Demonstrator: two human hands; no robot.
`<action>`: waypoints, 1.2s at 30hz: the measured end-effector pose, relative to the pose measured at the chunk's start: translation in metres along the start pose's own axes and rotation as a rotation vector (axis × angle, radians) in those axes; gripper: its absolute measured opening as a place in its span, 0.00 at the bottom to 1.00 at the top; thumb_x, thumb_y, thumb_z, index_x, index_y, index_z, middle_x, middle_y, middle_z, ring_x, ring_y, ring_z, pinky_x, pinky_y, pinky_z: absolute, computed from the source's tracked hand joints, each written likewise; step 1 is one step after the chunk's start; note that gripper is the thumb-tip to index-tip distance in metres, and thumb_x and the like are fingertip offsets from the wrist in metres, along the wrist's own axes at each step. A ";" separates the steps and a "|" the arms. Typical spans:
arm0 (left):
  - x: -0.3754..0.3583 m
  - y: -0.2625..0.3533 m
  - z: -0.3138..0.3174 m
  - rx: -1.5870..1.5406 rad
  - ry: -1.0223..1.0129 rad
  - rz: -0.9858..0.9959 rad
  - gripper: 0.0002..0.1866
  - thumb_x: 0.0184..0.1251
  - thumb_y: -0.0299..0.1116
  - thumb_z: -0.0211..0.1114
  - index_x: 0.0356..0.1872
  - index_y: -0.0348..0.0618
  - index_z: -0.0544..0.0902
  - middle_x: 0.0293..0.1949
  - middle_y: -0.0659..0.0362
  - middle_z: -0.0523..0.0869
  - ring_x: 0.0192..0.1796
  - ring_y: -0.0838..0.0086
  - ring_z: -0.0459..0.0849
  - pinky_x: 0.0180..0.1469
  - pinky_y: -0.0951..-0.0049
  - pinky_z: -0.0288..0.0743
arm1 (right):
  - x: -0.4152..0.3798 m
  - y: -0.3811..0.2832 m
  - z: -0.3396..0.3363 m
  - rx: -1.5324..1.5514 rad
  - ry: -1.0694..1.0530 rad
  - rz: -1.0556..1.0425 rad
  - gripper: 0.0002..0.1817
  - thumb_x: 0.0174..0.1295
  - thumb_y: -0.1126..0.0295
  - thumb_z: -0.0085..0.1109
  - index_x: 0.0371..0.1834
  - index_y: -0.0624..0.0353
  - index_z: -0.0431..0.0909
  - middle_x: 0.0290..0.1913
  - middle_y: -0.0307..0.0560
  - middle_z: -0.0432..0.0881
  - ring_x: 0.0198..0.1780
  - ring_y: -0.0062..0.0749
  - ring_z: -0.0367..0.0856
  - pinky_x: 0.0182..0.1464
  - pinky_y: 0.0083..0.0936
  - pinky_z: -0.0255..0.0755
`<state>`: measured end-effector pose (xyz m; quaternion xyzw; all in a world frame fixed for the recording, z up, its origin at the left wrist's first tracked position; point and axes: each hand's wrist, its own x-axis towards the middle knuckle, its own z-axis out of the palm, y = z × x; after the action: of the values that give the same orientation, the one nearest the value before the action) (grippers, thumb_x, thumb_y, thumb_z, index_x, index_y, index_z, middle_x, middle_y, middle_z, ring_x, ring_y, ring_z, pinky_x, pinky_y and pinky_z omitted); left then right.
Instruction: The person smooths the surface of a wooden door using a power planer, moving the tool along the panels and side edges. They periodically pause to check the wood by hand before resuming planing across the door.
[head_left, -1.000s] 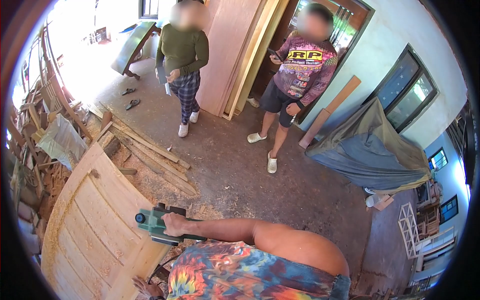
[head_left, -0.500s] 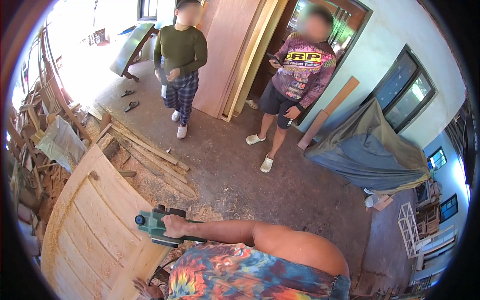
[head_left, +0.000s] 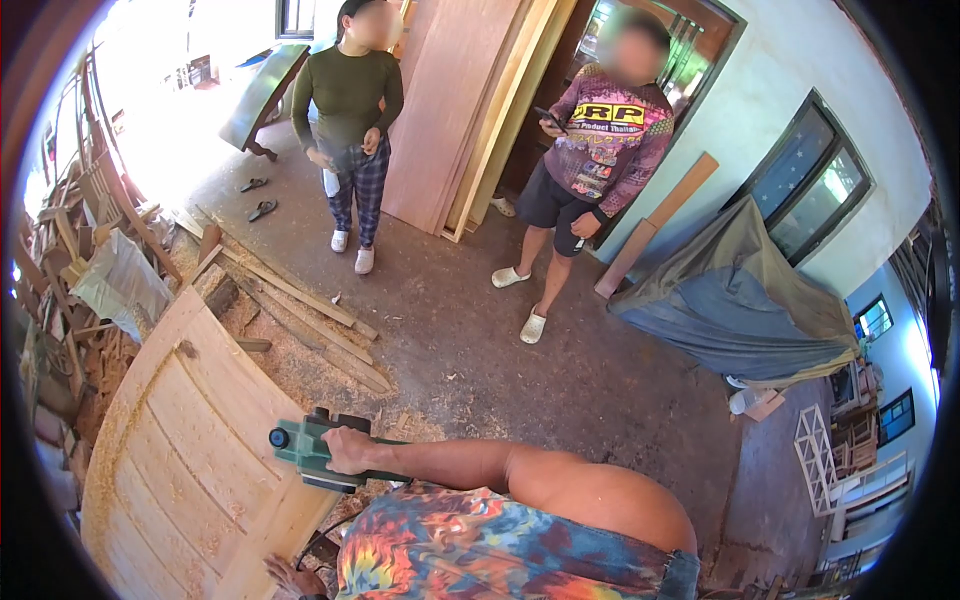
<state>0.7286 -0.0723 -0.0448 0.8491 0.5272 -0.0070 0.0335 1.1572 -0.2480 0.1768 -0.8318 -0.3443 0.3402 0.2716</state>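
Observation:
My right hand (head_left: pixel 348 450) is wrapped round the handle of a green and black power planer (head_left: pixel 312 452). The planer rests at the edge of a pale wooden panel (head_left: pixel 190 430) with curved grooves and shavings on it. Low in the view, my left hand (head_left: pixel 290 578) lies beside the panel's lower part with its fingers apart, partly cut off by the shirt and the frame edge. A dark cord (head_left: pixel 325 535) runs between the planer side and my body.
Two people stand ahead, one in a green top (head_left: pixel 348 95), one holding a phone (head_left: pixel 549 118). Wood strips (head_left: pixel 300 310) and shavings lie beyond the panel. Tall boards (head_left: pixel 450 110) lean near the doorway. A tarp (head_left: pixel 740 300) covers something at right.
The person in the green top has shifted slightly left, turned the head and moved both hands apart. My hands and the planer look nearly unchanged.

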 end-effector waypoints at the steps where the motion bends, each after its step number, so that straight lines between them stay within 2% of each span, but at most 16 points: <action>1: -0.001 0.001 -0.001 0.005 0.037 0.043 0.37 0.73 0.41 0.59 0.80 0.46 0.59 0.81 0.44 0.53 0.80 0.39 0.53 0.80 0.45 0.49 | 0.000 0.000 -0.002 -0.008 -0.027 0.010 0.26 0.52 0.63 0.72 0.54 0.61 0.81 0.51 0.64 0.86 0.55 0.56 0.85 0.56 0.47 0.81; 2: -0.003 0.000 -0.003 0.012 0.075 0.083 0.36 0.74 0.43 0.58 0.80 0.46 0.60 0.81 0.44 0.54 0.80 0.40 0.53 0.80 0.45 0.49 | 0.000 0.000 -0.003 -0.015 -0.057 0.018 0.29 0.53 0.62 0.73 0.59 0.61 0.80 0.52 0.64 0.85 0.56 0.57 0.85 0.58 0.47 0.80; 6: -0.014 0.034 -0.044 -0.026 -0.020 -0.020 0.36 0.75 0.43 0.59 0.80 0.46 0.60 0.81 0.44 0.54 0.80 0.40 0.54 0.79 0.46 0.49 | 0.002 0.000 0.002 -0.046 -0.040 0.009 0.29 0.53 0.60 0.74 0.58 0.60 0.80 0.52 0.64 0.86 0.56 0.56 0.85 0.59 0.47 0.80; 8: -0.014 0.045 -0.058 -0.022 -0.140 -0.087 0.35 0.75 0.37 0.56 0.80 0.46 0.58 0.83 0.49 0.50 0.82 0.45 0.50 0.82 0.49 0.44 | -0.001 -0.003 -0.003 -0.041 -0.034 0.024 0.30 0.53 0.59 0.74 0.59 0.60 0.80 0.52 0.64 0.85 0.57 0.56 0.84 0.59 0.46 0.79; 18: -0.016 0.046 -0.057 -0.014 -0.141 -0.096 0.34 0.78 0.39 0.55 0.81 0.48 0.57 0.83 0.49 0.49 0.82 0.46 0.49 0.82 0.50 0.44 | -0.002 -0.003 -0.003 -0.046 -0.031 0.020 0.30 0.54 0.59 0.74 0.58 0.62 0.80 0.53 0.63 0.85 0.57 0.55 0.84 0.60 0.45 0.79; 27: -0.017 0.051 -0.069 -0.055 -0.155 -0.103 0.41 0.68 0.30 0.62 0.81 0.48 0.56 0.83 0.49 0.48 0.82 0.46 0.49 0.82 0.51 0.43 | -0.002 0.000 0.001 -0.052 0.013 -0.009 0.25 0.53 0.60 0.74 0.50 0.62 0.81 0.50 0.64 0.86 0.56 0.56 0.85 0.58 0.47 0.79; 36: -0.016 0.047 -0.063 -0.049 -0.143 -0.087 0.37 0.76 0.41 0.59 0.81 0.47 0.56 0.83 0.48 0.48 0.83 0.45 0.48 0.82 0.50 0.42 | 0.000 -0.001 0.002 -0.037 -0.003 0.004 0.25 0.53 0.59 0.74 0.50 0.62 0.81 0.50 0.63 0.86 0.56 0.56 0.85 0.58 0.47 0.79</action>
<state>0.7625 -0.1035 0.0212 0.8217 0.5597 -0.0561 0.0917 1.1553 -0.2472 0.1761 -0.8368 -0.3495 0.3357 0.2549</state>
